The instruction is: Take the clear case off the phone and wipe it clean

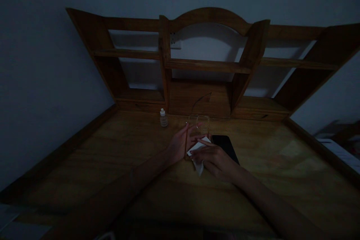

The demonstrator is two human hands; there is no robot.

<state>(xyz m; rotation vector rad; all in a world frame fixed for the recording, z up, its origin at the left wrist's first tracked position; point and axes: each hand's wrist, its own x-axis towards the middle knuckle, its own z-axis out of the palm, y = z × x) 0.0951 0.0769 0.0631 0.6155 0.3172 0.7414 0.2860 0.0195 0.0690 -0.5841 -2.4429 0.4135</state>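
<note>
The scene is dim. My left hand [180, 144] holds a clear phone case [198, 125] by its left edge, just above the wooden desk [118, 150]. Beside it, my right hand [215, 159] presses a white cloth [198, 150] against the lower part of the case. A black phone [226, 146] lies flat on the desk right behind my right hand, partly hidden by it.
A small white dropper bottle [163, 117] stands at the back of the desk, left of the case. A wooden shelf hutch [205, 65] rises along the desk's rear against the wall. At the far right is the edge of a bed [341, 148].
</note>
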